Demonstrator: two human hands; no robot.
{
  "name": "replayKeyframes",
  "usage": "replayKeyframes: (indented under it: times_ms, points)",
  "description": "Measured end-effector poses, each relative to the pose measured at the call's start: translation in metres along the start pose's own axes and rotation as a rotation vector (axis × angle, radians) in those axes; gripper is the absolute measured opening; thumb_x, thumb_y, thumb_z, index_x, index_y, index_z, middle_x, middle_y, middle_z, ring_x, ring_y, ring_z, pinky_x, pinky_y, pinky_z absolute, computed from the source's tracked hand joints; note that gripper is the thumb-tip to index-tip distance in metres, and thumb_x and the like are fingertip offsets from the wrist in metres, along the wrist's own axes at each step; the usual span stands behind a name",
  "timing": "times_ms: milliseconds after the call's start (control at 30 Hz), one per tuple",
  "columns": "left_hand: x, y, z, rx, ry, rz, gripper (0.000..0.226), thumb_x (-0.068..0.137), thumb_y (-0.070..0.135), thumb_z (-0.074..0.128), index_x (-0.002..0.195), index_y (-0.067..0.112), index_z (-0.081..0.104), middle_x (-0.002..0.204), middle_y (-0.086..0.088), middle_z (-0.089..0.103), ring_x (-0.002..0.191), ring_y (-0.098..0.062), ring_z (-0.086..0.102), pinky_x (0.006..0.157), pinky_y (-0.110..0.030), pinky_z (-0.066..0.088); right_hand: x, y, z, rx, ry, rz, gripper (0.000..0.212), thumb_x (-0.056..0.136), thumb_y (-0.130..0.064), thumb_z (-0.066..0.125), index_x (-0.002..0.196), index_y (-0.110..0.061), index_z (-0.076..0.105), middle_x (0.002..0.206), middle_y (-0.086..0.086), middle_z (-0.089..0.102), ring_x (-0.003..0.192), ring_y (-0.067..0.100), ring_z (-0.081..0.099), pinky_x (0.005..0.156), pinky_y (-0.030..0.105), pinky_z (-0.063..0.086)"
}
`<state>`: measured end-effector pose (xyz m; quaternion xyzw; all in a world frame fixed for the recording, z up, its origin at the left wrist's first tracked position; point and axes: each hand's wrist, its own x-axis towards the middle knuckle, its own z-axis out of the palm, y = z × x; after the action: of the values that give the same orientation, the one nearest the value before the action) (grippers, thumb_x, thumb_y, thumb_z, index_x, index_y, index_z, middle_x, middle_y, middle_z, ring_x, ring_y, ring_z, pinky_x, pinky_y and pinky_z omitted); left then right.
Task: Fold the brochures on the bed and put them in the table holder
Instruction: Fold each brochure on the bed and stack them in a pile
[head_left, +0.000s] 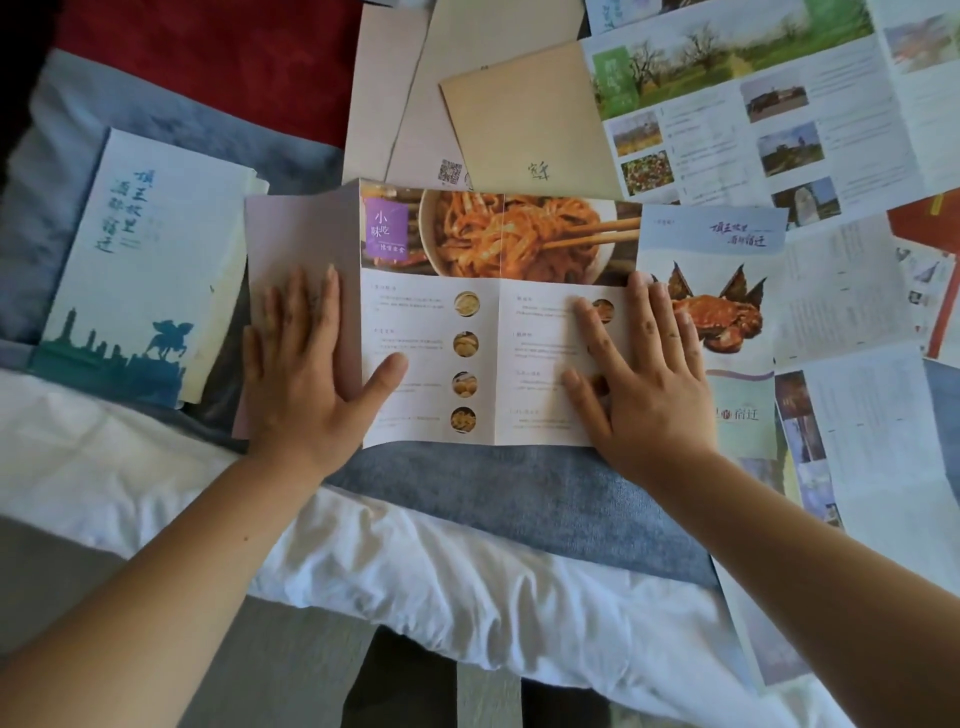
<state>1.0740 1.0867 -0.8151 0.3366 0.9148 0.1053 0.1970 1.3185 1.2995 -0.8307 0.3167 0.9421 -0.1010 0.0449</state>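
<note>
Plainly, a food brochure (431, 322) is seen lying spread on the bed (441, 582), its lower edge resting on a blue-grey blanket (519, 499). A bowl of noodles with chopsticks is printed across its top, with small round dish photos and text below. Its leftmost panel shows only a plain pale pink face.

The left hand (306, 358) is laid flat on that pink panel, fingers straight and together, while the thumb reaches across onto the printed white panel. The right hand (639, 374) is pressed flat on the brochure's right end, fingers straight and spread, some of them passing over the paper's right edge. Nothing is clasped in either grip; the paper is only held down under the palms.

Just left of the brochure, a stack of folded brochures (140, 260) is set, its cover printed with a blue skyline and a rider on a horse. To the right, a crab brochure (722, 291) is partly covered by the food brochure's edge. Further up, a tan sheet (519, 119) and a landscape brochure (727, 104) are laid unfolded. A red cloth (208, 62) is visible at the upper left.
</note>
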Motion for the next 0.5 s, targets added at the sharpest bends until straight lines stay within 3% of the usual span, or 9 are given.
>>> replayKeyframes:
  times_ms: [300,500]
  points:
    - [-0.008,0.046,-0.003,-0.228,-0.003,0.027,0.092,0.087,0.082,0.025,0.163,0.036,0.001,0.173,0.002,-0.002,0.158,-0.024,-0.011,0.125,-0.058,-0.005,0.002,0.002,-0.015,-0.028,-0.08,0.0,0.067,0.104,-0.062,0.03,0.163,-0.036,0.014,0.172,0.014,-0.001,0.158,0.032,-0.005,0.128,0.053,0.002]
    - [-0.014,0.093,0.002,-0.229,-0.036,0.087,0.078,0.091,0.074,0.027,0.152,0.056,-0.018,0.172,0.007,-0.008,0.156,-0.026,-0.02,0.124,-0.059,-0.011,-0.008,0.019,-0.023,-0.021,-0.105,-0.028,0.064,0.106,-0.051,0.031,0.164,-0.031,0.014,0.173,0.006,0.002,0.159,0.026,-0.003,0.127,0.054,0.008]
